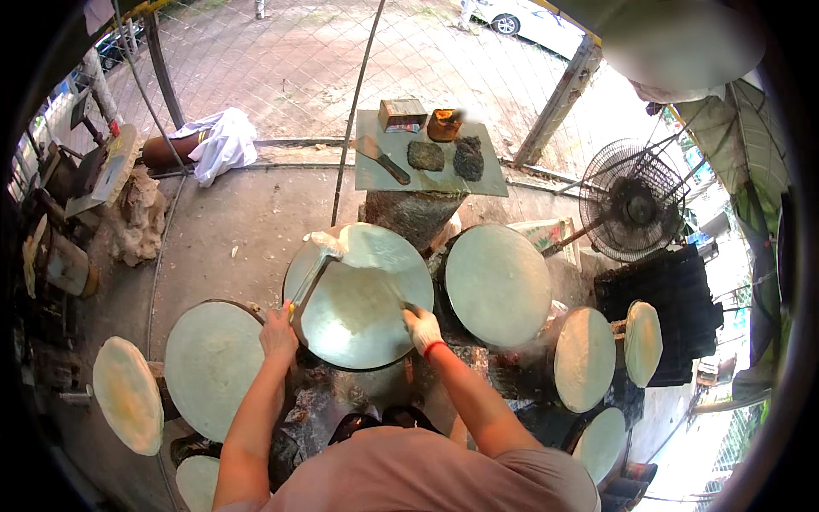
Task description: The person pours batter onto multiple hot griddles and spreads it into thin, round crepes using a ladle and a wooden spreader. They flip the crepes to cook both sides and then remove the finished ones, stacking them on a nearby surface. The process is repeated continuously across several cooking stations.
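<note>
Straight before me is a round griddle [358, 281], its rim covered by pale batter and its middle shiny and bare. My left hand [279, 337] grips the handle of a long metal tool [311, 280] at the griddle's left side. A pale, wet-looking lump [327, 244] sits at that tool's far end, over the upper left rim. On the right, my right hand [423, 329], in a white glove with a red cuff, closes on a dark handle [409, 310]. A blurred blade seems to reach from it across the griddle; its shape is unclear.
More batter-covered griddles stand right [498, 285] and left [214, 368]. Stacks of round flatbreads [128, 395] [644, 344] flank them. A board [377, 179] ahead holds a scraper [382, 161], dark pads [425, 156], a box [402, 115] and a rusty tin [443, 125]. A fan [633, 200] stands right.
</note>
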`<state>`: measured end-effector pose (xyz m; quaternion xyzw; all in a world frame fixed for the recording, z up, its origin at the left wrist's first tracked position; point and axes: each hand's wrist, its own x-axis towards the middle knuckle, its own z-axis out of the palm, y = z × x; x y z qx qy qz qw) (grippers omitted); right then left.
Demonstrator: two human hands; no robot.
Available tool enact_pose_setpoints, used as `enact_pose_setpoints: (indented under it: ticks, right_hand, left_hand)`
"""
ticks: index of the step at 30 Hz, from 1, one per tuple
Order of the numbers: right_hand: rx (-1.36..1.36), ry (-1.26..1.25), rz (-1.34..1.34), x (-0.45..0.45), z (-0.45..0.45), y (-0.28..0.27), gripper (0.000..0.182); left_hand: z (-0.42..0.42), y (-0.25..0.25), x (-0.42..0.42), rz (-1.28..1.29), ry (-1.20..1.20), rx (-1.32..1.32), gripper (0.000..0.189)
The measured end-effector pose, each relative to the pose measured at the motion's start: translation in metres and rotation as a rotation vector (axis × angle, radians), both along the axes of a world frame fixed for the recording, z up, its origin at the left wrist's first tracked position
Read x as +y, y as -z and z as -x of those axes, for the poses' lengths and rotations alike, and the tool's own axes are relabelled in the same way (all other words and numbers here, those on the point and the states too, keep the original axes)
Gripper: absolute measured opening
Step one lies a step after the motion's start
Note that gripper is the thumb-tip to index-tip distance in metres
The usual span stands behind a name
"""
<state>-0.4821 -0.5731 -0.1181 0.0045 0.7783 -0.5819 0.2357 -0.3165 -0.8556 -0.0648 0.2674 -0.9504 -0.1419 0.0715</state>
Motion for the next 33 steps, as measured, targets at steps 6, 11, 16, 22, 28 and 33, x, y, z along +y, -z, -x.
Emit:
enact_pose_setpoints:
  ticks: [6,11,16,22,28,33]
  right_hand:
    - [0.007,-0.24,-0.193,-0.037,0.008,0.003,0.037]
    - [0.001,-0.032,0.023,0.011,0.027,-0.003,0.037]
    - [0.016,-0.417,-0.089,-0.049,0.023,-0.024,0.042]
    - [0.036,-0.295,-0.071,0.003,0.067,-0.015,0.035]
    - [-0.261,-0.685,-0.074,-0.021,0.061,-0.045,0.035]
    - [-0.124,-0.41,0.002,-0.018,0.119,-0.057,0.031]
  left_hand:
    - [-0.024,-0.005,0.002,-0.062,-0.014,0.001,0.055]
    - [-0.056,-0.021,-0.003,-0.145,-0.097,0.05,0.047]
    - [-0.055,-0.007,0.02,-0.356,-0.122,0.364,0.038]
    - [-0.068,0.012,0.037,-0.964,-0.37,0.597,0.028]
    - [-0.045,-0.045,0.082,-1.311,-0.623,0.704,0.014]
    - [-0.056,-0.042,0.109,-1.277,-0.72,0.727,0.015]
